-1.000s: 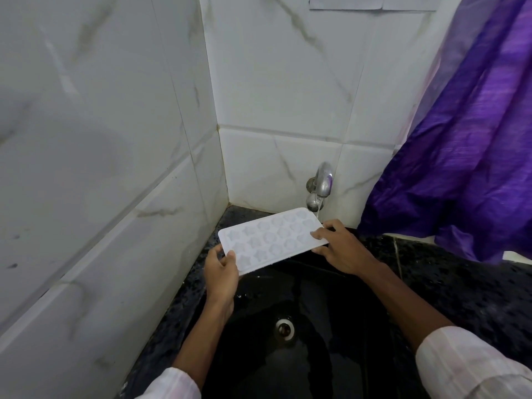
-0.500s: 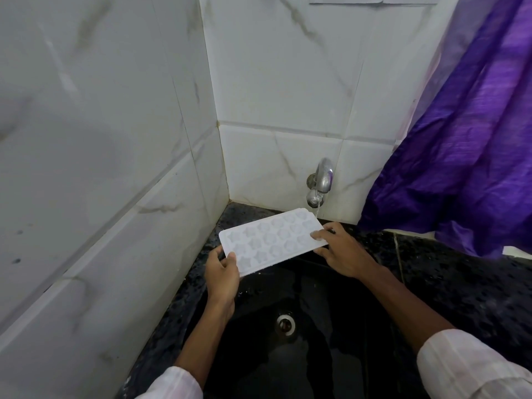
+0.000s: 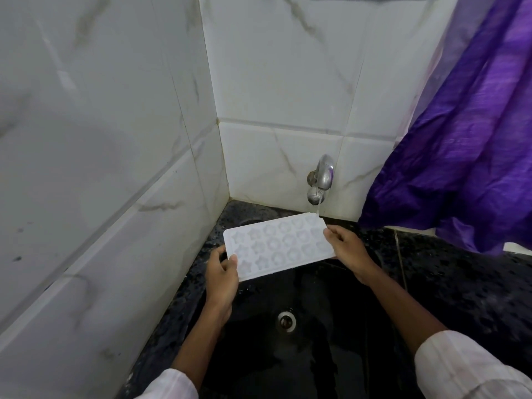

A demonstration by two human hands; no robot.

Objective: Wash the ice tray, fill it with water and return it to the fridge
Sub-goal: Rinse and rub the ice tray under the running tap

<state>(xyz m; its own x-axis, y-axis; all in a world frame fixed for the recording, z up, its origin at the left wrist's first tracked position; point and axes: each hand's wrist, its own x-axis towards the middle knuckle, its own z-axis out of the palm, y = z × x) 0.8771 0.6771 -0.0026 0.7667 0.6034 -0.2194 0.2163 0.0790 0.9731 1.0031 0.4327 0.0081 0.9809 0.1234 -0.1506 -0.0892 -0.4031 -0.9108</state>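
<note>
A white ice tray with star-shaped and round moulds is held level over the black sink. My left hand grips its near-left end, thumb on top. My right hand pinches its right end. A chrome tap on the tiled wall runs a thin stream of water onto the tray's far-right corner.
The sink drain lies below the tray. A wet black speckled counter surrounds the basin. White marble-look tiles close in the left and back. A purple curtain hangs at the right.
The tray has shifted slightly, so its far-right corner now sits under the running stream. Both hands keep their hold.
</note>
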